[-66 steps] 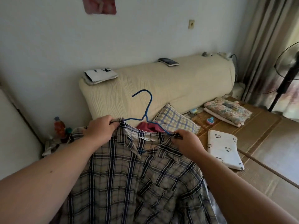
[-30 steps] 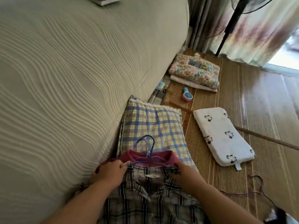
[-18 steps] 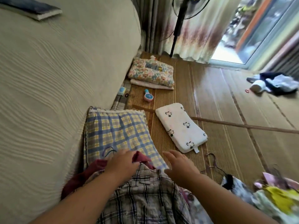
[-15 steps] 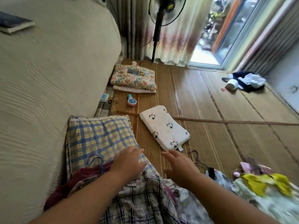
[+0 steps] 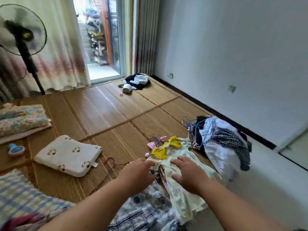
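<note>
A small pale yellow-green garment with bright yellow frills (image 5: pixel 173 157) lies on the straw mat in front of me. My left hand (image 5: pixel 138 174) reaches out at its left edge, fingers extended and empty. Over the garment's middle is my right hand (image 5: pixel 188 172), fingers spread and holding nothing. The plaid shirt (image 5: pixel 146 212) lies below my arms at the bottom of the view. A thin dark wire hanger (image 5: pixel 111 164) lies on the mat left of my left hand.
A heap of clothes on hangers (image 5: pixel 220 140) sits at the right by the wall. A panda-print pillow (image 5: pixel 68 155) and a floral pillow (image 5: pixel 20 119) lie at left. A standing fan (image 5: pixel 21 35) is far left, dark clothes (image 5: pixel 136 81) near the door.
I laid the plaid shirt on its blue hanger down by the checked pillow and let go. My view swung right, and both hands now reach toward the yellow-frilled garment.
</note>
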The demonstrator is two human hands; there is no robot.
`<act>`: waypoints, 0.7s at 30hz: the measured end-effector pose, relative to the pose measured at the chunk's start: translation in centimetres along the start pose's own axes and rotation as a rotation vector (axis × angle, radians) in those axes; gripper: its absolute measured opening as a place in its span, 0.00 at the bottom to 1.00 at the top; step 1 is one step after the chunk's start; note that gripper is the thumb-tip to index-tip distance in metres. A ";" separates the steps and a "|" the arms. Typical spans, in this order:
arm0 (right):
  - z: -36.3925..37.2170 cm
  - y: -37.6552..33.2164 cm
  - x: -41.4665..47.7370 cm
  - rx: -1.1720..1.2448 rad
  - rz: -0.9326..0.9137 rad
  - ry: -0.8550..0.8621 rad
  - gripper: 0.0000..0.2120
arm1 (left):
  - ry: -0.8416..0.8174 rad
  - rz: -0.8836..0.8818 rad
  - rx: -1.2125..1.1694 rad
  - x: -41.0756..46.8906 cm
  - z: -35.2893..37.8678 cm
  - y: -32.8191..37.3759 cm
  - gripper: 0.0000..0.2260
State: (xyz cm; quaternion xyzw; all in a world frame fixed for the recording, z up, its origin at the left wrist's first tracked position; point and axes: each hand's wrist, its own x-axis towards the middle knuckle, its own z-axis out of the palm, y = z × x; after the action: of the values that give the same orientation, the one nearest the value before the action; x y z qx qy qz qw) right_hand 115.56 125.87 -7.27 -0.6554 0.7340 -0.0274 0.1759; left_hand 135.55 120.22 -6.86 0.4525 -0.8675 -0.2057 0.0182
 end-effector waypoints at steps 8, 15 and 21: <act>-5.7 20.8 -7.7 0.075 0.165 0.023 0.26 | -0.034 0.118 0.009 8.8 5.7 19.5 0.22; -10.2 34.5 -11.8 0.119 0.336 0.097 0.26 | -0.096 0.174 -0.013 15.3 9.2 29.9 0.22; -11.0 42.1 -8.5 0.188 0.380 0.096 0.25 | -0.134 0.189 -0.031 23.7 11.8 34.8 0.22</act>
State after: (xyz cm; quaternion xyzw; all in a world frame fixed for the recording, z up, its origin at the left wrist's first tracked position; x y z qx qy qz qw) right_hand 72.86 137.92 -6.51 -0.4839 0.8461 -0.0935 0.2031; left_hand 91.93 123.02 -8.32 0.3536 -0.9023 -0.2461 -0.0138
